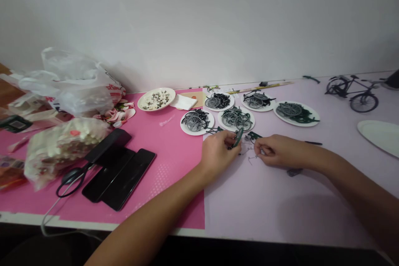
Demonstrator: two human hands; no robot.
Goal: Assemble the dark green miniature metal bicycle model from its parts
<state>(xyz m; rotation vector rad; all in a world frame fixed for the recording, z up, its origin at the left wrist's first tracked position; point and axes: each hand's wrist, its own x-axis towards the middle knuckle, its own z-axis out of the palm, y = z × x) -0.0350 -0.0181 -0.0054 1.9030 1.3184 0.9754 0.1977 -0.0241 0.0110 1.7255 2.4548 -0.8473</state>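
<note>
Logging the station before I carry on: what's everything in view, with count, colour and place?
Parts plates: five, white, behind hands
Bicycle parts: many, grey, black, green, on them
Dish of bits: one, white, back centre
Bare plate: one, white, right edge
Model bicycle: one, dark, back right
Stick: one, yellowish, near wall
Plastic bags: several, mostly whitish, left
Petals: several, pink, beside bags
Flat devices: two, black, left
Cable: one, white, front left
Tabletop: one, pink and lilac, beneath
Wall: one, whitish, behind
Left hand: one, centre, grip on green part
Right hand: one, right of it
</note>
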